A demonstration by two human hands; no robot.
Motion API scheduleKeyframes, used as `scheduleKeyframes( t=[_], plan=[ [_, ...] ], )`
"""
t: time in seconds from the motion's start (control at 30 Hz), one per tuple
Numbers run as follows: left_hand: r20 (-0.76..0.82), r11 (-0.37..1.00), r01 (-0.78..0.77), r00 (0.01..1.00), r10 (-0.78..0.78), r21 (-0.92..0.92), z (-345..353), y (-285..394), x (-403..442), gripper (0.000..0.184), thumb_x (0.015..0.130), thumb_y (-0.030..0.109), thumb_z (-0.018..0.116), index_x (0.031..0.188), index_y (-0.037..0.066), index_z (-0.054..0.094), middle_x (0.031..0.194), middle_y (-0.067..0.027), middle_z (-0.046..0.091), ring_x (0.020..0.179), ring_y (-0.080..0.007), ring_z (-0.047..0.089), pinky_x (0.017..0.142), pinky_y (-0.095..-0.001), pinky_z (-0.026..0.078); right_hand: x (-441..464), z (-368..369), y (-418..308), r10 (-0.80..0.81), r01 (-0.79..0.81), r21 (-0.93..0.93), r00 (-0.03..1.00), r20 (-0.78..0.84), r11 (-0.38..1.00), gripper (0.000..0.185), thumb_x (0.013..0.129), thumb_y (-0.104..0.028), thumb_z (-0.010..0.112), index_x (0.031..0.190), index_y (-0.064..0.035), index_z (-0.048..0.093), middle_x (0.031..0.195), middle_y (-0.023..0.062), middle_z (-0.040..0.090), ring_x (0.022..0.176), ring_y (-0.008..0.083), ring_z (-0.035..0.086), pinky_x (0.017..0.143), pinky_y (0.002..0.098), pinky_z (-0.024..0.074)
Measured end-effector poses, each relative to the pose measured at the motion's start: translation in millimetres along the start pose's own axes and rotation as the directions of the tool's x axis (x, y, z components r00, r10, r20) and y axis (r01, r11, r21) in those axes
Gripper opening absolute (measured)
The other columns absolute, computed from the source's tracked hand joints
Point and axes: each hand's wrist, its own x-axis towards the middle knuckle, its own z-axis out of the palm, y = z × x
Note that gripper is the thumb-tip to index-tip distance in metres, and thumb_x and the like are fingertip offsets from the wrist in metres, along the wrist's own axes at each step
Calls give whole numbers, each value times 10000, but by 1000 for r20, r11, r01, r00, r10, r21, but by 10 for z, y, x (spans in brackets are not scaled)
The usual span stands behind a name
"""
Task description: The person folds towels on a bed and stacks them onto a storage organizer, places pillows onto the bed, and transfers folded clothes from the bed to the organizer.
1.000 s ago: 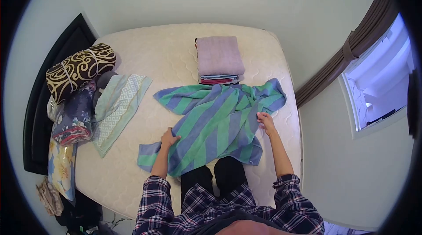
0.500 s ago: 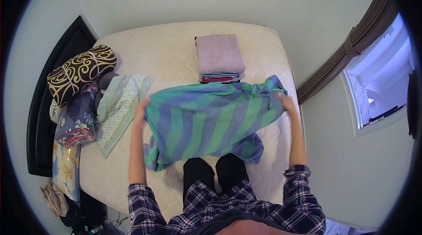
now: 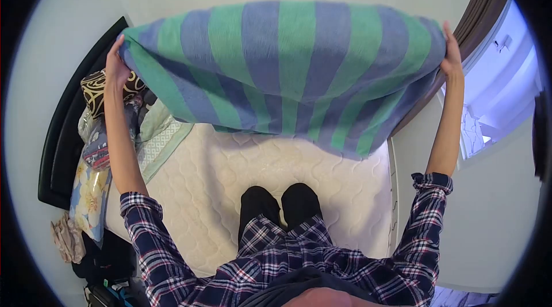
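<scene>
The left hand (image 3: 118, 70) and right hand (image 3: 452, 57) are spread wide apart, each closed on one end of a green-and-blue striped towel (image 3: 296, 42). The towel hangs between them, raised above the bare quilted mattress (image 3: 221, 163), its lower part drooping in folds. The patterned brown roll (image 3: 95, 91) lies partly hidden behind the left hand, near the black headboard (image 3: 54, 175).

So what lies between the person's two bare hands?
A green and blue striped cloth, held up by left hand and right hand in the head view.
</scene>
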Motion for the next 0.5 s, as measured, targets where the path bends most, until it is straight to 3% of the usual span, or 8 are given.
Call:
scheduleKeyframes(
  t=[0.03,0.13,0.27,0.33,0.37,0.4,0.47,0.5],
  plan=[
    [119,992,89,990,-77,-94,-126,-110,-7,243,816,232,487,922,33,576,887,-67,604,831,-181,563,777,-301,433,40,-21,91,156,-156,-50,988,11,987,354,819,-342,518,951,-17,562,921,85,597,855,170,559,795,308,438],
    [126,967,79,991,-49,-243,-381,-482,-208,221,794,193,505,904,17,579,884,-71,606,837,-191,560,795,-312,427,145,-410,440,239,-241,1,962,-131,971,304,830,-299,506,931,-19,565,901,84,600,853,169,562,789,308,444],
    [-6,929,6,1000,-9,-370,-598,-633,-389,224,789,162,510,939,5,568,963,-94,590,930,-212,532,867,-336,385,25,-618,585,274,-265,67,940,-205,962,266,843,-257,487,930,-17,562,891,81,602,861,170,564,777,313,456],
    [-55,828,-157,987,152,-539,-451,-531,-696,306,801,256,512,976,6,544,1001,-107,567,935,-223,525,873,-326,379,-41,-749,508,112,-97,126,986,-120,987,249,850,-234,472,934,-15,554,887,78,603,847,176,571,768,319,466],
    [6,810,-33,999,45,-586,-316,-491,-879,359,811,316,503,999,12,532,1038,-113,553,951,-226,521,897,-338,362,-41,-828,450,62,-62,204,998,7,977,235,857,-202,449,943,-5,545,887,87,602,841,180,576,772,323,472],
    [0,814,-31,999,38,-580,-362,-540,-941,359,811,316,503,999,12,532,1038,-113,553,951,-226,521,897,-338,362,-52,-884,549,73,-73,207,997,7,976,235,857,-202,449,943,-5,545,887,87,602,841,180,576,772,323,472],
    [159,911,177,979,-125,-373,-482,-838,-882,403,809,359,500,1014,13,524,1056,-103,548,961,-212,517,881,-345,378,-278,-804,767,192,-177,144,976,-102,974,233,853,-186,443,936,10,538,883,100,598,792,187,586,747,325,482],
    [231,888,368,922,-310,-277,-672,-1048,-729,398,810,354,500,1014,14,533,1015,-90,567,939,-204,526,874,-332,379,-326,-896,964,316,-315,116,949,8,942,236,849,-188,445,919,15,542,865,104,599,773,190,587,739,327,486]
  ],
)
